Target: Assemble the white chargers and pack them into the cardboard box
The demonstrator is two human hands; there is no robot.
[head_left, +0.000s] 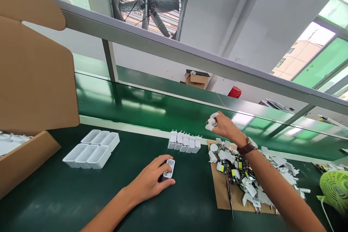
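My left hand (152, 181) rests on the dark green table, fingers closed around a small white charger shell (169, 168). My right hand (221, 125) is raised above the table's far edge, with white finger cots on the fingertips, pinching a small white part (210, 121). Just below that hand a row of several white plug housings (185, 142) stands upright. A heap of white shells and circuit boards (239, 174) lies on a cardboard sheet (221, 195) under my right forearm.
Two white plastic trays (88, 153) with empty compartments lie left of centre. An open cardboard box (27, 90) stands at the far left. A green conveyor belt (152, 105) runs behind the table. A small green fan (335, 188) sits at the right edge.
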